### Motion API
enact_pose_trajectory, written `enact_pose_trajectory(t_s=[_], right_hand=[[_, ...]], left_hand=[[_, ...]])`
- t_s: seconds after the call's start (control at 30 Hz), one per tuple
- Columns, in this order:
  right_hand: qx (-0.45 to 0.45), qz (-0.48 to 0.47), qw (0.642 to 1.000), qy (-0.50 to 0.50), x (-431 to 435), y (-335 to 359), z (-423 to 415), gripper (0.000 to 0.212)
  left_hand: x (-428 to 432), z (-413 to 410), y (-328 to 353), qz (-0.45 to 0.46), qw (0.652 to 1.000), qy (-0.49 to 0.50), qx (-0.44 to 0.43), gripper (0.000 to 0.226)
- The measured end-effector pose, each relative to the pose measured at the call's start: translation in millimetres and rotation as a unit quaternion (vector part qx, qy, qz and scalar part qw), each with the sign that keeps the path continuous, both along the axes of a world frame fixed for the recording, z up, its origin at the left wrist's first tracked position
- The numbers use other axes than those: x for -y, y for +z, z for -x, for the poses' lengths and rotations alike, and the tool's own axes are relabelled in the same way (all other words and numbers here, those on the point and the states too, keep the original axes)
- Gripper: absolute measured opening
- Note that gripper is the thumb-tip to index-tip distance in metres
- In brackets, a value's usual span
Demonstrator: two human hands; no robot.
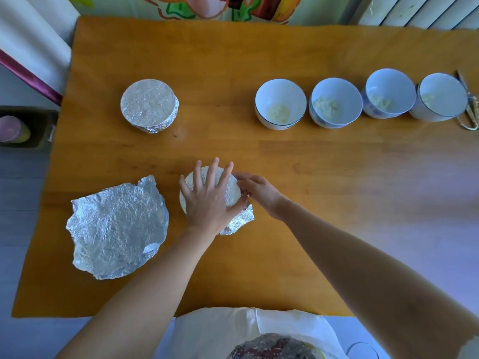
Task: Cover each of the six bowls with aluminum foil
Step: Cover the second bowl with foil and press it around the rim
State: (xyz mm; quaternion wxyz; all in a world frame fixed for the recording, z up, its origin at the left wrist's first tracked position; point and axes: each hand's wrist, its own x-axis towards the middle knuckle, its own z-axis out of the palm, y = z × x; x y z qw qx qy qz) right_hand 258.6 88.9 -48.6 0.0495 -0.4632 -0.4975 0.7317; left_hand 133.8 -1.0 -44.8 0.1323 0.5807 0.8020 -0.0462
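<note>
Head: 4 bowls point(280, 103), pale food point(278, 113)

Soft daylight fills my view, and the table point(259, 151) glows warm orange with faint shadows. Toward its right end a violet cast washes the wood. Its edges bow from the wide lens; my right hand point(256, 193) near its middle smears at the fingertips.

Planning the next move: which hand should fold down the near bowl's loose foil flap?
Probably right hand: its fingers sit at the rim beside the flap; left hand lies flat pinning the foil.
</note>
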Motion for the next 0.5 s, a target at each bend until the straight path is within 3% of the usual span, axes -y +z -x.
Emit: enact_pose_trajectory(t_s=[0.33, 0.5], right_hand=[[-0.043, -0.033, 0.997, -0.059, 2, -9, -15, 0.021], [-0.005, -0.065, 0.997, -0.049, -3, -9, -13, 0.009]], left_hand=[[0, 1, -5, -0.043, 0.999, -0.005, -0.014, 0.079], [0, 1, -5, -0.045, 0.999, -0.007, -0.02, 0.079]])
